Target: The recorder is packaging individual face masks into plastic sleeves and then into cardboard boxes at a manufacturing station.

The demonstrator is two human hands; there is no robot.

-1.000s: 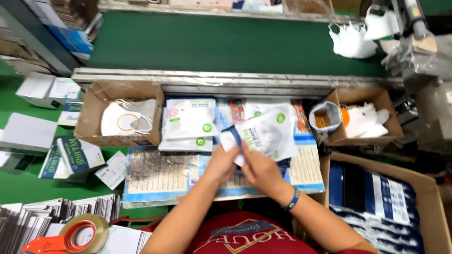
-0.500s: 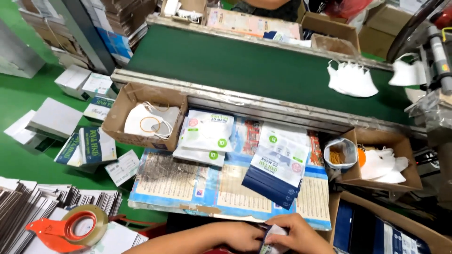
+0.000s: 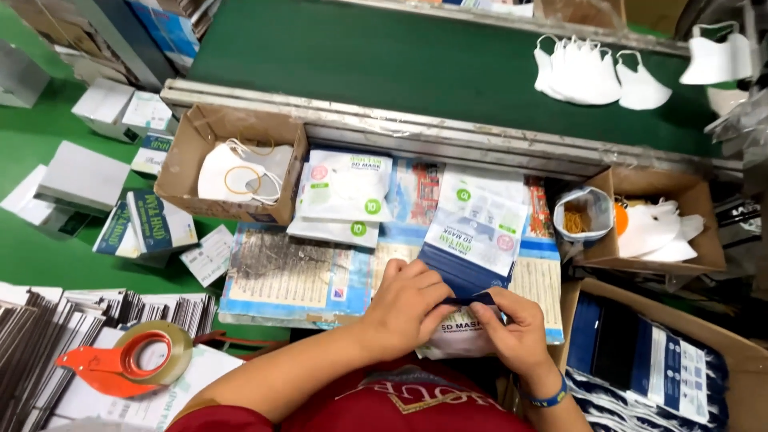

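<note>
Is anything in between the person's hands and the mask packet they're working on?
No, nothing visible is in between. Both the left hand and the right hand are already touching the mask packet, pinching its dark blue top edge. A stack of packets lies just beyond it, not in the way.

Both hands, left hand (image 3: pixel 412 304) and right hand (image 3: pixel 516 328), pinch a mask packet (image 3: pixel 464 332) just below the stack of packets (image 3: pixel 480 232).
</note>
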